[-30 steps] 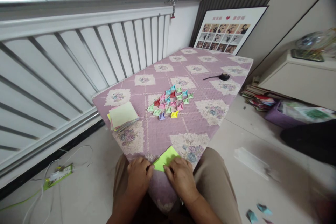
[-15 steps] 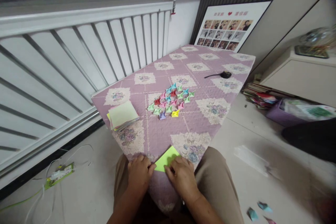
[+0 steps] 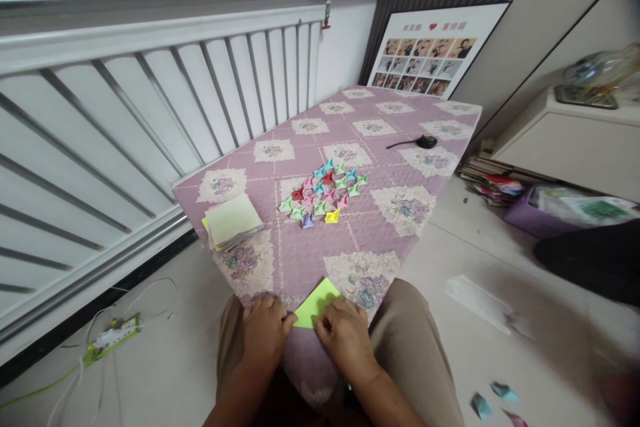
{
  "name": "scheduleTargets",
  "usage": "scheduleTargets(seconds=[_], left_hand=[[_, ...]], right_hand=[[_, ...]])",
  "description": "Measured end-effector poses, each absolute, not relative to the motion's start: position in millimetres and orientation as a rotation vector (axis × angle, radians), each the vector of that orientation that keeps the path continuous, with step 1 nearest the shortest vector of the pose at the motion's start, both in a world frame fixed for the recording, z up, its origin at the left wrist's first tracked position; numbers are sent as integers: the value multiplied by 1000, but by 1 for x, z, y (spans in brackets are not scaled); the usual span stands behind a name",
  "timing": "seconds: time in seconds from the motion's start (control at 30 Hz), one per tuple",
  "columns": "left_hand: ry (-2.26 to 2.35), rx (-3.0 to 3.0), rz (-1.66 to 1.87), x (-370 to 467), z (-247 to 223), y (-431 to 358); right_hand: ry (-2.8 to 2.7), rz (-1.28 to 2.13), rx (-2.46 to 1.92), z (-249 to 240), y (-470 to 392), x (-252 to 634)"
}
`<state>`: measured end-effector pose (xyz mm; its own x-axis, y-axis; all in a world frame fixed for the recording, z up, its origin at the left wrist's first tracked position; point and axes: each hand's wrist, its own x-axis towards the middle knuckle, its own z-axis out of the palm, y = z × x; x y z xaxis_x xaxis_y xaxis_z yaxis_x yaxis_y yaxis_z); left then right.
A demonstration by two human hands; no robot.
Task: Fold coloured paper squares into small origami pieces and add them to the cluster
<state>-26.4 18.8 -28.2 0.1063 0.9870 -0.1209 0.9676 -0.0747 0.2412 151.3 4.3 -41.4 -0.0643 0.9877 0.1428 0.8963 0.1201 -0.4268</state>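
A bright lime-green paper [image 3: 316,301], folded to a triangle-like shape, lies near the table's front corner. My left hand [image 3: 266,328] holds its left corner between thumb and curled fingers. On the paper's right side, my right hand [image 3: 346,332] grips it with bent fingers, covering that end. Farther back, several small folded paper pieces [image 3: 319,188] in green, pink, blue, red, yellow and purple sit in close rows. A stack of square paper sheets [image 3: 233,219], pale green on top, rests at the table's left edge.
The table [image 3: 305,253] has a purple floral cloth. A black object with a cord [image 3: 427,141] lies toward its back right. A white radiator [image 3: 165,100] runs along the left. On the floor are a power strip [image 3: 113,339] and a purple bin [image 3: 537,213].
The camera view has shifted slightly. Both hands and the green paper remain in nearly the same position.
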Motion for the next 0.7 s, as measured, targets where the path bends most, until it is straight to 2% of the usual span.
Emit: scheduleTargets(seconds=[0.13, 0.37, 0.7], left_hand=[[1887, 2213, 207, -28, -34, 18], [1182, 2702, 219, -32, -36, 28], [1014, 2835, 162, -40, -40, 36]], right_hand=[[-1992, 294, -1791, -46, 2, 152], [-2020, 251, -1721, -54, -4, 159], [-2287, 25, -1522, -57, -18, 149]])
